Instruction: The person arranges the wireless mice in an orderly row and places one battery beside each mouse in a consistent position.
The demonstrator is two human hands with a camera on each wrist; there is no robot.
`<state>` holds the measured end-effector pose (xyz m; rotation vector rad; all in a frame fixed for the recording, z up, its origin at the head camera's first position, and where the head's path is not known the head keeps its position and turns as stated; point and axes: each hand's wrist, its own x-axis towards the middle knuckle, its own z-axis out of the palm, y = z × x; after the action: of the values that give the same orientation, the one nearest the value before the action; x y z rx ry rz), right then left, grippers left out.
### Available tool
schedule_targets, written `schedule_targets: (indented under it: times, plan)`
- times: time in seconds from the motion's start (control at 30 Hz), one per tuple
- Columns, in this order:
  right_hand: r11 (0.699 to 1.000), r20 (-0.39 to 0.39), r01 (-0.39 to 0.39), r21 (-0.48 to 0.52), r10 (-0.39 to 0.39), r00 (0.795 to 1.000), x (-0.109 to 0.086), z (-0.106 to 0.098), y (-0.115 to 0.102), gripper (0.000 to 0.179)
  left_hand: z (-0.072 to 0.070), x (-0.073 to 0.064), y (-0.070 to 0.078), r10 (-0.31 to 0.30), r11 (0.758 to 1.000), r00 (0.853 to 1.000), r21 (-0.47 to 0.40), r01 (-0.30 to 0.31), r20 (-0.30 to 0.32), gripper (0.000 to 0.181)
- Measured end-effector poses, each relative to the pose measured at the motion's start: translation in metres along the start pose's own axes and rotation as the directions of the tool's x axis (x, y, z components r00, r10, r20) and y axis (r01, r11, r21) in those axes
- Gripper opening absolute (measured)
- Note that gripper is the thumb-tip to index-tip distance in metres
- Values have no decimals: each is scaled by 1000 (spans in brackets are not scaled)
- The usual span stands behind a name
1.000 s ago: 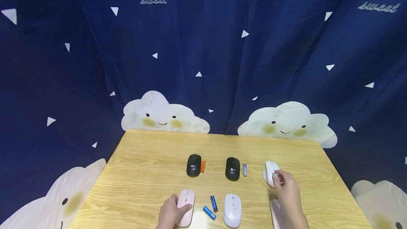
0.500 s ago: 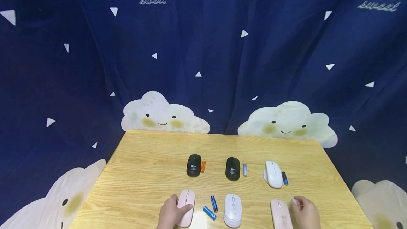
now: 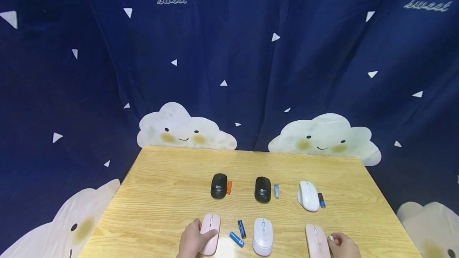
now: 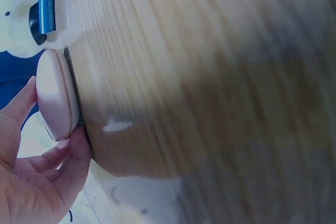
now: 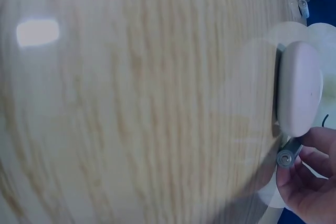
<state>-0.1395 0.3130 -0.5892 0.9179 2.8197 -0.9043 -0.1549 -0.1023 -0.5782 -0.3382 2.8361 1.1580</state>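
My left hand grips a pale pink computer mouse at the front left, thumb over its top and fingers along its far-left side. The left wrist view shows that mouse low against the wooden table, between thumb and fingers. At the front right, my right hand pinches a small battery beside a second pink mouse. In the right wrist view the grey battery points its round end at the camera, fingertips around it, right by the near end of the pink mouse.
Two blue batteries and a white mouse lie between the hands. Behind, a black mouse has an orange battery beside it, another black mouse a light-blue battery, and a white mouse a dark battery.
My right hand has come from the back-right white mouse toward the front, then slightly left to the pink mouse's side, battery in its fingers. The left hand stays on its mouse.
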Motion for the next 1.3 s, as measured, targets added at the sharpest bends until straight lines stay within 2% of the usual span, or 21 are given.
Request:
schedule_targets:
  times: [0.13, 0.37, 0.53, 0.77, 1.13, 1.3]
  plan:
    - [1000, 31, -23, -20, 24, 999, 2, 1, 1, 32, 0, 0, 0, -1, 1000, 1000, 5, 1, 1, 44]
    - [999, 21, -30, -25, 31, 999, 3, 4, 2, 31, 0, 1, -1, -3, 1000, 1000, 9, 3, 6, 44]
    - [1000, 3, -20, -12, 20, 1000, 5, 6, 5, 31, 0, 0, 0, -6, 1000, 1000, 4, 6, 6, 44]
    - [999, 28, -29, 30, 28, 999, 6, 6, 7, 34, -1, -1, 1, -5, 1000, 1000, 2, 5, 4, 44]
    - [998, 29, -3, 57, 1, 1000, 1, -2, 5, 37, -1, -1, 1, -5, 1000, 1000, 8, 5, -5, 44]
    - [996, 30, 56, 72, -58, 998, 1, -6, 7, 39, -1, -1, 1, -6, 1000, 1000, -1, 6, -2, 44]
